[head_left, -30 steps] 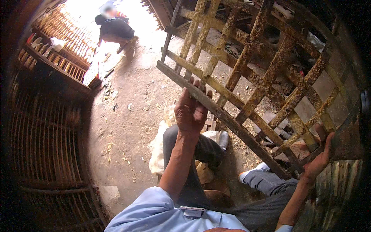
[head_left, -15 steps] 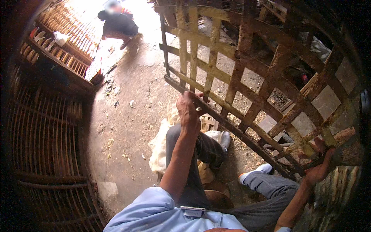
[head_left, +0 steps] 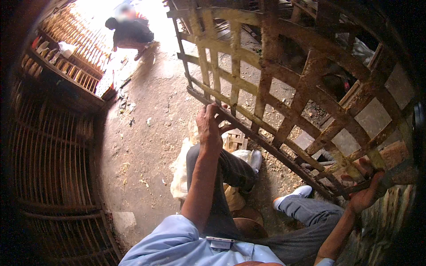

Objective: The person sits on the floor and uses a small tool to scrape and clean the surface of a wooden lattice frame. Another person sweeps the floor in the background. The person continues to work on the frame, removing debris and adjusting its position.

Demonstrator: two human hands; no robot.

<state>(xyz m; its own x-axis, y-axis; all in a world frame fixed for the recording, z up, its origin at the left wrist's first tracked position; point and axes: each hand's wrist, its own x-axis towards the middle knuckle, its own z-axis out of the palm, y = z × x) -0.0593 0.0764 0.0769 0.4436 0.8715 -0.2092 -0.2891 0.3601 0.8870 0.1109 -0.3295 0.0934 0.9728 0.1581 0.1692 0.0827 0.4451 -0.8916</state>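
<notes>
Holding up the lattice (head_left: 268, 48) seems the step in hand; it slants ahead and rightward. The left hand (head_left: 209, 126) curls its fingers round the lower rail (head_left: 276, 152); the right hand (head_left: 367, 193) holds its near right corner. Turning it would likely need both grips. Scraps (head_left: 131, 107) litter the floor (head_left: 117, 148); slats (head_left: 49, 164) line the left; a person (head_left: 133, 34) crouches beyond.

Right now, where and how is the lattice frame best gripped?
I'd grip the lattice frame by its long near rail, coming from the wearer: that straight edge faces this way, with open gaps beyond it. Its length favours a wide hold, left hand and right hand apart.
</notes>
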